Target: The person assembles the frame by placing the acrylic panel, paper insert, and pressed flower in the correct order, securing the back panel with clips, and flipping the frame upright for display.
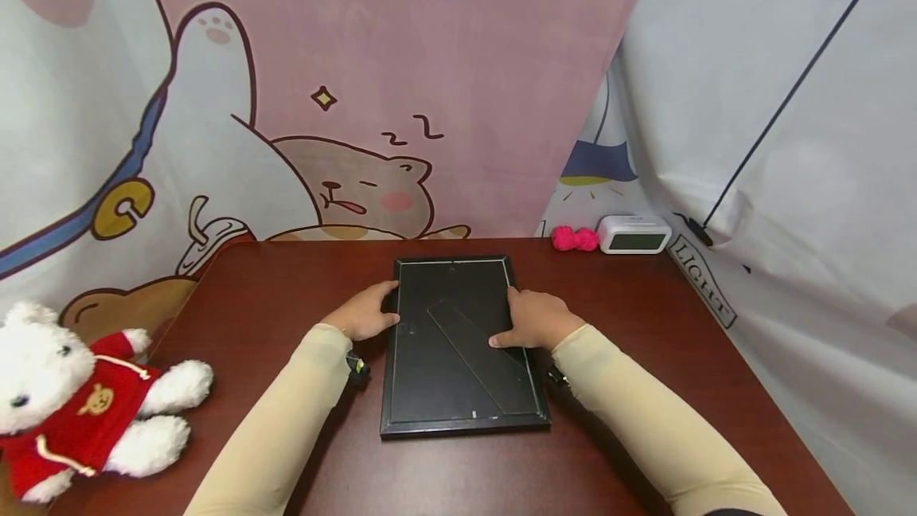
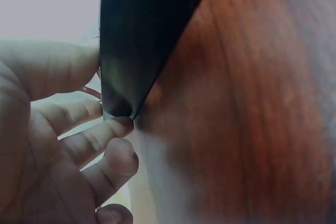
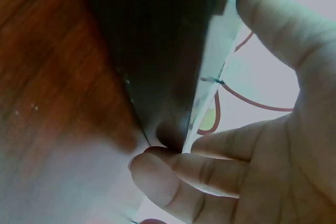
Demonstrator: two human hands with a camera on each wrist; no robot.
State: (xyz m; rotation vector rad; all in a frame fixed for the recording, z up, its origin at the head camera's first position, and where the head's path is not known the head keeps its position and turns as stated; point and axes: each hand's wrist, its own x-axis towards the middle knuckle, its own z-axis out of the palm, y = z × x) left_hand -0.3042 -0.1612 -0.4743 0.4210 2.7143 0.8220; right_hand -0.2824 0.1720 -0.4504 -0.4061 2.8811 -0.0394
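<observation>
A black picture frame lies back side up on the table, its slanted stand leg flat against the backing. My left hand holds its left edge, thumb at the upper rim and fingers along the side. On the opposite edge, my right hand grips with the thumb over the backing and the other fingers down the outer side. The left wrist view shows the frame's dark side against the left fingertips. In the right wrist view, fingers touch the lower part of the side wall.
The brown wooden table runs back to a printed curtain. At the back right are a white digital clock and a pink bow-shaped object. A white plush toy in red sits at the left.
</observation>
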